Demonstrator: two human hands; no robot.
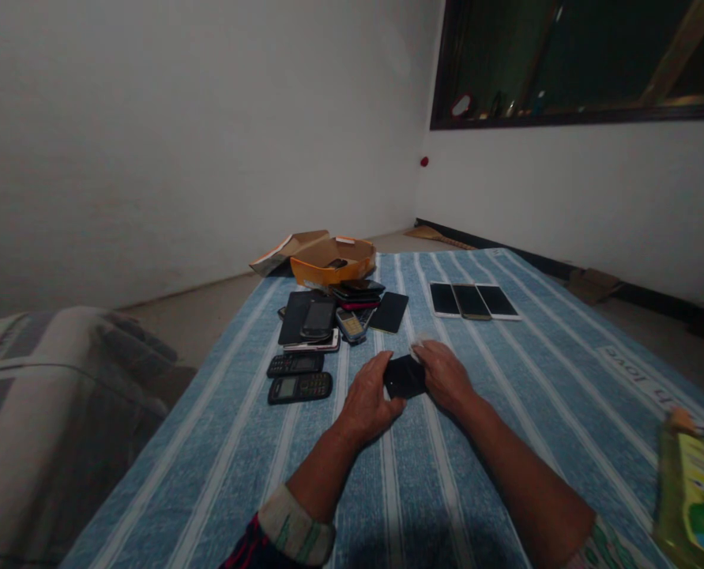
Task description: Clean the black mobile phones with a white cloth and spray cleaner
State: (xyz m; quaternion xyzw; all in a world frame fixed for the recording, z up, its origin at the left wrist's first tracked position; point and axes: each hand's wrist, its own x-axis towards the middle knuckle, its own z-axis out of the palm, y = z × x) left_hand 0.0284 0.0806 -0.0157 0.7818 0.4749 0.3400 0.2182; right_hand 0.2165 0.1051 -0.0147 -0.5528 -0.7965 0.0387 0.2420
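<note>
A dark smartphone point(404, 378) lies between my two hands over the striped blue cloth. My left hand point(370, 401) grips its left edge, fingers on the far side and thumb at the near side. At the phone's right end, my right hand point(445, 374) is closed on a white cloth or tissue point(426, 341), which shows above its fingers. Two keypad phones, one point(300, 387) nearer and one point(295, 363) behind it, rest left of my left hand. Beyond them sits a pile of phones with a black smartphone point(318, 318) on top.
An open orange box point(333, 262) stands at the far end of the cloth-covered table point(221, 442). Three smartphones point(472, 301) lie side by side at the far right. A yellow-green bottle point(689, 498) is at the right edge. A covered seat point(49, 427) is at left.
</note>
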